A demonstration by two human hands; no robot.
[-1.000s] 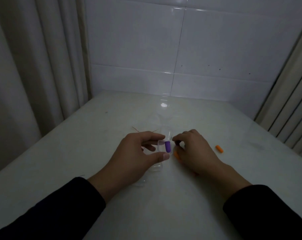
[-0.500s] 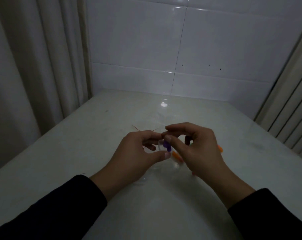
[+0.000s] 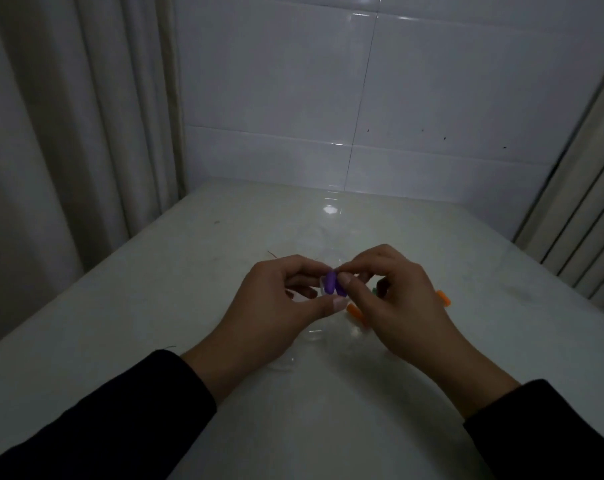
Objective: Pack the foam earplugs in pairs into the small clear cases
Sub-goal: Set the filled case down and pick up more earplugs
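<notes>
My left hand (image 3: 276, 306) pinches a small clear case (image 3: 323, 284) between thumb and fingers, just above the white table (image 3: 155, 306). A purple earplug (image 3: 329, 282) shows inside the case. My right hand (image 3: 397, 299) pinches a second purple earplug (image 3: 339, 289) at the case's mouth, pressed against the first. Two orange earplugs lie on the table, one (image 3: 355, 311) under my right thumb and one (image 3: 444, 298) right of that hand. A green earplug (image 3: 375, 291) peeks out between my right fingers. Other clear cases (image 3: 314, 336) lie faintly below my hands.
White tiled wall at the back, a pale curtain (image 3: 68, 133) on the left, a ribbed panel (image 3: 588, 202) on the right. A thin reddish strand (image 3: 273, 254) lies on the table beyond my left hand. The light is dim.
My right hand rose from the table, carrying a second purple earplug to the case in my left hand. The left hand has barely moved.
</notes>
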